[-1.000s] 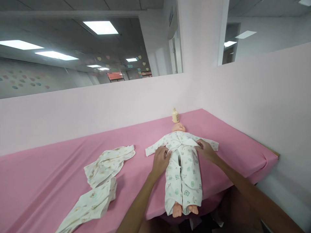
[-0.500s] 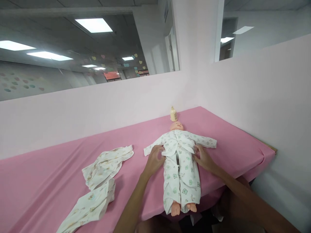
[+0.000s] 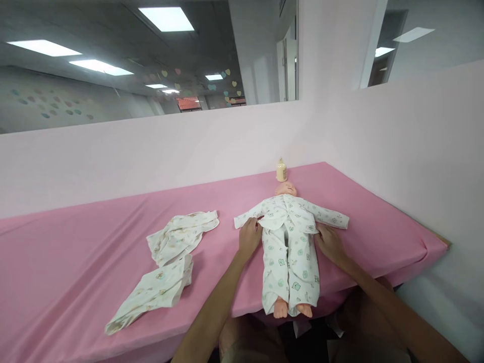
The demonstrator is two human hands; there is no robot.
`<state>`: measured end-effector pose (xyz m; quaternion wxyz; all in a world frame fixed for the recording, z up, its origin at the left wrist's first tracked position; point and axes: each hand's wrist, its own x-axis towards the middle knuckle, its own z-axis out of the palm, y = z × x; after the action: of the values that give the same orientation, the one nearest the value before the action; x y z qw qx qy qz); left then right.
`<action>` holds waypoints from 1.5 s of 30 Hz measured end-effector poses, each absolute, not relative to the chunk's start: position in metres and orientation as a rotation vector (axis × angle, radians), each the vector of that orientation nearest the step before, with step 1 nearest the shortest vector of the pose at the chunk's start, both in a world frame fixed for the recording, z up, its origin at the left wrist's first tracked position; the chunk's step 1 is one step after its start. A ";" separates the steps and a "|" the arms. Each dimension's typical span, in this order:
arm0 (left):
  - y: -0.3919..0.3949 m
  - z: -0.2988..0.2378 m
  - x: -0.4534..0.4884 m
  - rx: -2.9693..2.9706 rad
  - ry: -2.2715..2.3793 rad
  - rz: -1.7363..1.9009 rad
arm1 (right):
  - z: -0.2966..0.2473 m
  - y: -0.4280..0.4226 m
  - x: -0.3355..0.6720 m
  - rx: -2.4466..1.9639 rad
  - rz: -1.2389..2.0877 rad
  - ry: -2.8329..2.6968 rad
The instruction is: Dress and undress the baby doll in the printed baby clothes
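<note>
A pale wall (image 3: 151, 156) rises beyond both hands, and below it a pink-covered table (image 3: 94, 252) spreads under them and far out past the left hand (image 3: 250, 237). Between that hand and the right hand (image 3: 330, 242) lies a doll (image 3: 286, 188), face up, its head beyond the hands and its bare feet on the near side of them, close to the table's front edge. It wears patterned trousers (image 3: 302, 257), whose legs run from between the hands toward the person, and a matching jacket (image 3: 291, 209), mostly just beyond the hands, sleeves spread outward. Well to the left of the left hand lie two loose printed garments (image 3: 183, 234), crumpled and close together. The hands sit at opposite sides of the jacket's hem, fingers bent and partly closed; whether either one pinches the fabric, I cannot tell. A pump bottle (image 3: 282, 170) stands past the hands, just behind the doll's head. Smallest is a dark gap at the top of the trousers, between the hands. The step in hand looks like straightening the jacket's hem over the waist; the next move seems to call for a light, even pull at both sides, keeping the front flat.
</note>
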<state>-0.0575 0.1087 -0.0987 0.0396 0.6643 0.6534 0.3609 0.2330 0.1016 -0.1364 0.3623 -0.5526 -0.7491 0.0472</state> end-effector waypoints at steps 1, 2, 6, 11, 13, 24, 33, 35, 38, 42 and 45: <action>0.108 -0.099 -0.057 2.039 2.046 1.112 | -0.137 0.097 0.233 -1.439 0.104 -1.920; 0.108 -0.098 -0.057 2.036 2.071 1.121 | -0.137 0.092 0.233 -1.445 0.081 -1.924; 0.109 -0.095 -0.051 1.948 2.011 1.182 | -0.137 0.078 0.231 -1.422 -0.002 -2.034; 0.114 -0.091 -0.041 1.799 2.018 1.259 | -0.136 0.085 0.228 -1.544 0.065 -2.031; 0.115 -0.091 -0.041 1.769 2.059 1.273 | -0.136 0.089 0.228 -1.555 0.125 -2.012; 0.113 -0.101 -0.056 1.984 1.934 0.825 | -0.140 0.085 0.233 -1.355 0.206 -1.992; 0.097 -0.087 -0.071 2.321 1.790 0.440 | -0.141 0.085 0.243 -1.411 0.221 -1.961; 0.094 -0.079 -0.074 2.291 1.744 0.433 | -0.140 0.083 0.245 -1.418 0.204 -1.962; 0.089 -0.067 -0.073 2.257 1.719 0.717 | -0.130 0.076 0.242 -1.387 0.197 -1.906; 0.085 -0.056 -0.060 2.284 1.665 1.074 | -0.108 0.067 0.224 -1.273 0.137 -1.898; 0.086 -0.053 -0.045 2.423 1.600 1.005 | -0.094 0.071 0.203 -1.205 0.054 -1.982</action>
<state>-0.0450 0.0861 -0.0531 0.0346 0.7881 0.5204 0.3269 0.2033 0.0705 -0.0939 0.3993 -0.4763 -0.7831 0.0212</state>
